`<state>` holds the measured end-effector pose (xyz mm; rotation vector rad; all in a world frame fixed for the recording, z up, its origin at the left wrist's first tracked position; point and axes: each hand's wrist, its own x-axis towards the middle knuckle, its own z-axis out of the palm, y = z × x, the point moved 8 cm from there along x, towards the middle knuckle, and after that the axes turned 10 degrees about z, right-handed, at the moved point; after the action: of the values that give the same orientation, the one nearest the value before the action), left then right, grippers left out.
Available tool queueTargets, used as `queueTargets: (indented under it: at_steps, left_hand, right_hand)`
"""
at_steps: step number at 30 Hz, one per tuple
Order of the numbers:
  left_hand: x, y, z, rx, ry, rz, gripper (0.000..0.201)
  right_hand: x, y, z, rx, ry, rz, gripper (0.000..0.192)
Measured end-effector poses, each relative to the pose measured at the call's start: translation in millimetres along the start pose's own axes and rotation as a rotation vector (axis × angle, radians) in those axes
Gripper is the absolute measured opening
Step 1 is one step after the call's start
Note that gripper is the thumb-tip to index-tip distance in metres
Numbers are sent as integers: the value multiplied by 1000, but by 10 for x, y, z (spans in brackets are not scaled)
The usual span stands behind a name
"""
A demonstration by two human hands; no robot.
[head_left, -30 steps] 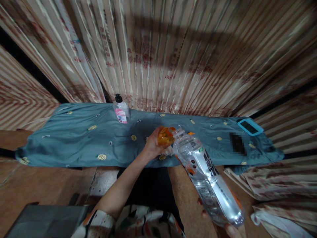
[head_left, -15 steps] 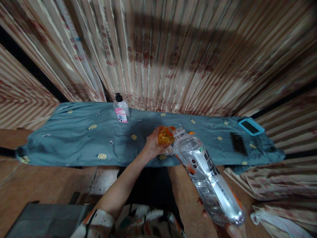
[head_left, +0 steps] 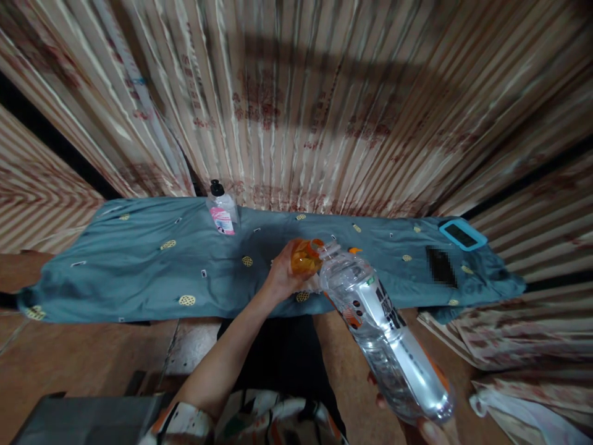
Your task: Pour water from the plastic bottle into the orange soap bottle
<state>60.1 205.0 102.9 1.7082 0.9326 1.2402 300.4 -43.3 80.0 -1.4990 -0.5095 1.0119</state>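
- The left hand is closed around a small orange translucent plastic cup, holding it just above the near edge of the teal patterned cloth, mouth turned toward the bottle, apparently to catch what pours.
- The right hand, mostly cut off at the bottom edge of the picture, grips the base of a large clear plastic water bottle. The bottle is tipped neck-forward, so its open mouth meets the cup's rim over the cloth.
- A small orange bottle cap lies on the cloth just beyond the bottle's neck.
- A clear pump bottle with a pink label stands upright at the cloth's far edge, well clear of the pouring.
- A teal-cased phone rests at the cloth's right end.
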Motion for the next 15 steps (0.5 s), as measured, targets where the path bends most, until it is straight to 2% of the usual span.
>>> queueTargets:
  at_steps: [4,10,15]
  left_hand:
    - [12,-15,-26,-10,20,22,66]
    - [31,-106,-77,-11,27,-24,64]
    - [61,-102,-99,6,23,-29,65]
  right_hand:
    - [-51,154,-54,27,2,40,99]
    - [-82,426,3,72,-72,227,88]
    - [-119,384,125,123,-166,190,71]
